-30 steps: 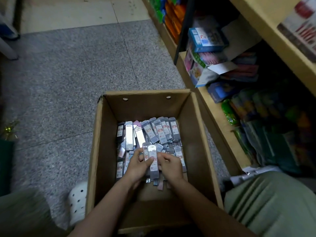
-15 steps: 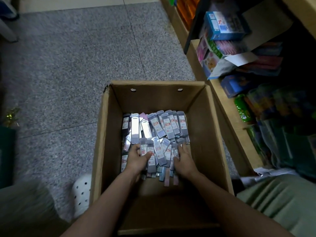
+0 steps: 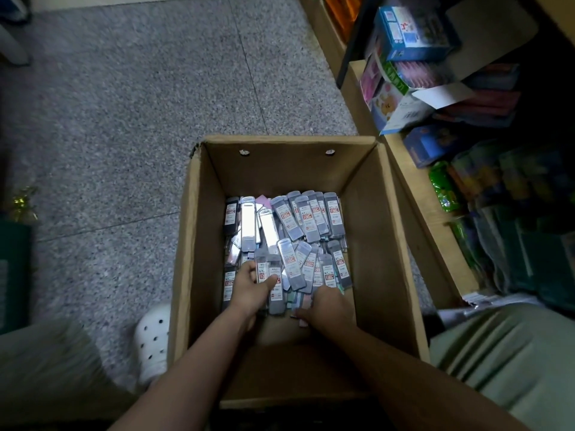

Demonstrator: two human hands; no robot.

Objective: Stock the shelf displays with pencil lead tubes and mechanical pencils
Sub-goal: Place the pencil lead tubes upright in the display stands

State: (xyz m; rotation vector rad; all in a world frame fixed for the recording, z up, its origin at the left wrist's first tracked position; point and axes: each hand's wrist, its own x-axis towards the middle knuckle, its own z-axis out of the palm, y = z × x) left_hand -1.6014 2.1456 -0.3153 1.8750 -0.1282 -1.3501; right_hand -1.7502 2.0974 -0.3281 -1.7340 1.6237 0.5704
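Both hands are down inside the cardboard box (image 3: 385, 244). The left hand (image 3: 249, 290) is closed around a small bundle of pencil lead tubes (image 3: 275, 287), thumb laid across their printed faces and fingers curled beneath. The right hand (image 3: 329, 306) lies palm down at the near edge of the heap; its fingers are tucked among the tubes, and whether it has actually gripped any cannot be told.

The box stands open on the speckled floor (image 3: 124, 119), hard against the low wooden shelf (image 3: 413, 194) on the person's right, where coloured cartons (image 3: 407, 29) and packets are already crowded.

The loose tubes (image 3: 311, 216) cover the box bottom, stacked in overlapping rows. Nearly all lie with their long axis running away from the person, towards the far wall of the box, a few slightly slanted. The bulk of the pile is straight ahead of both hands, just beyond the fingertips.

The shelf is on the right, so the right hand sits nearer to it, while the left hand holds the secured bundle on the far side. The judgement here is that the gathering step is underway, and the bundle will need to cross the box rim rightwards, likely lifted lengthwise to keep the tubes together.
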